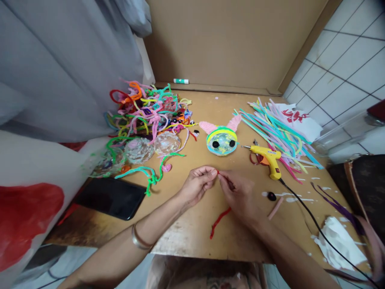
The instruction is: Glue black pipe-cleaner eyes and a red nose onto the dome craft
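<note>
A thin, fuzzy red pipe cleaner (221, 221) trails from beneath the right hand (240, 192), curving gently down and leftward toward the near edge of the bench (186, 233). Its free end looks paler than the rest; whether that end touches the surface is unclear. A small red bit (218, 172) shows pinched between the fingertips of the right hand and the left hand (197, 184). Whether both are one piece is hidden.

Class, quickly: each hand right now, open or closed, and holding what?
Left hand: closed, fingertips pinching a bit of red.
Right hand: closed, apparently on the red fuzzy strand showing below it.
</note>
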Action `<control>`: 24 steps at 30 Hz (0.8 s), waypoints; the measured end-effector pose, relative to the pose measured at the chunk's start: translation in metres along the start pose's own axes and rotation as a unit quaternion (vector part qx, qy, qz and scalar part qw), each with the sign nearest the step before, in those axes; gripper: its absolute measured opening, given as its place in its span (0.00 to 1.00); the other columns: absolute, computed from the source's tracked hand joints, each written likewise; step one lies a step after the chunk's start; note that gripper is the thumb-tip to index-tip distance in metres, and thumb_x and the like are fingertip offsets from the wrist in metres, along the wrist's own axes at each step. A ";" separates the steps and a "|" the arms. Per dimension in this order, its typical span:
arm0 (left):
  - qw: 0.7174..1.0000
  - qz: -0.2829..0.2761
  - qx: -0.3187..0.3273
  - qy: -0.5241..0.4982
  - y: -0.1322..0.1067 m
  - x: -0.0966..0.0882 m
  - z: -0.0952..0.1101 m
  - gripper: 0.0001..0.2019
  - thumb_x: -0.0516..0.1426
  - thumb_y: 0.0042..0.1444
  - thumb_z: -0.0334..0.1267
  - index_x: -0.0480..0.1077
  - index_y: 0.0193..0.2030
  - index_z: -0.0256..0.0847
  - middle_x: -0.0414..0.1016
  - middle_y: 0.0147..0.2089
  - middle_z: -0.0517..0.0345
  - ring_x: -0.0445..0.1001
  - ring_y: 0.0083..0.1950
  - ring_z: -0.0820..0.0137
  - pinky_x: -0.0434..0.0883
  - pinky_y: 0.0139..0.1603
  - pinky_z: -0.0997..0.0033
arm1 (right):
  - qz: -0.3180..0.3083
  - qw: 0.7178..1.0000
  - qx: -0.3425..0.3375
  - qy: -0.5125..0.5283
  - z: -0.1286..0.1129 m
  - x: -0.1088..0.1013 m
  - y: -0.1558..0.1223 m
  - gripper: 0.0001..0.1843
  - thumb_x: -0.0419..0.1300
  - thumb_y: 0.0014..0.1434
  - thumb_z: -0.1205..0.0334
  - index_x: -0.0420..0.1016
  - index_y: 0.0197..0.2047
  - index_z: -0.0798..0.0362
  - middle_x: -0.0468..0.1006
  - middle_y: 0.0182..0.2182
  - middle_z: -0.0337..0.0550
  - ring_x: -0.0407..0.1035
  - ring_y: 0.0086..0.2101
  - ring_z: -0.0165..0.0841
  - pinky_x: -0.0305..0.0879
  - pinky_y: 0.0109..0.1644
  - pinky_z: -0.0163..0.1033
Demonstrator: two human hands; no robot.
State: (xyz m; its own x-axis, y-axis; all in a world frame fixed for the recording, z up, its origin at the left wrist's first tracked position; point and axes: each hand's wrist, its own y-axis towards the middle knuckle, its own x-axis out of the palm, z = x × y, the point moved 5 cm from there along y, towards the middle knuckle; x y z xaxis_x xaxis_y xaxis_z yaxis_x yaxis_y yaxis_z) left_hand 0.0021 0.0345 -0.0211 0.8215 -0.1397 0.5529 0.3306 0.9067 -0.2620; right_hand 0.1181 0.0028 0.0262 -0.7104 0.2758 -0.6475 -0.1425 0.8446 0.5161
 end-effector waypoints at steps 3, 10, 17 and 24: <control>1.000 0.022 0.008 0.008 -0.001 0.000 -0.005 0.17 0.68 0.39 0.44 0.69 0.24 0.33 0.58 0.17 0.66 0.52 0.20 0.82 0.46 0.23 0.76 | 0.003 0.998 -0.025 -0.052 -0.002 0.000 -0.001 0.13 0.52 0.62 0.67 0.75 0.31 0.54 0.74 0.21 0.38 0.65 0.21 0.26 0.57 0.27 0.32; 0.994 -0.020 0.041 0.102 0.003 -0.005 -0.012 0.18 0.63 0.47 0.50 0.67 0.26 0.35 0.57 0.18 0.67 0.51 0.20 0.80 0.47 0.23 0.74 | -0.026 0.998 0.007 -0.048 0.000 -0.003 0.001 0.14 0.52 0.61 0.67 0.74 0.26 0.54 0.71 0.19 0.37 0.63 0.21 0.25 0.55 0.26 0.32; 0.970 -0.091 0.037 0.221 0.004 -0.005 0.005 0.18 0.61 0.49 0.51 0.70 0.30 0.35 0.60 0.20 0.66 0.54 0.21 0.79 0.51 0.24 0.75 | -0.096 0.994 0.016 0.055 0.013 -0.005 0.005 0.11 0.54 0.60 0.65 0.74 0.29 0.53 0.74 0.22 0.35 0.65 0.22 0.25 0.57 0.27 0.31; 0.950 -0.121 0.023 0.288 0.005 -0.005 0.012 0.11 0.59 0.48 0.42 0.71 0.28 0.35 0.61 0.21 0.65 0.54 0.23 0.79 0.51 0.25 0.76 | -0.141 0.989 -0.032 -0.018 0.016 -0.003 0.000 0.09 0.54 0.61 0.64 0.75 0.36 0.53 0.77 0.25 0.39 0.69 0.24 0.29 0.60 0.28 0.33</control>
State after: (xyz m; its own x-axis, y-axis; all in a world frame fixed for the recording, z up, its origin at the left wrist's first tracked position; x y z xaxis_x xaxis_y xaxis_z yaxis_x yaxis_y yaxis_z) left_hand -0.0064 0.0447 -0.0158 0.8464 -0.5285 0.0650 0.5321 0.8349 -0.1407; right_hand 0.1317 0.0096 0.0196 -0.6109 0.0503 -0.7901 -0.3761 0.8598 0.3455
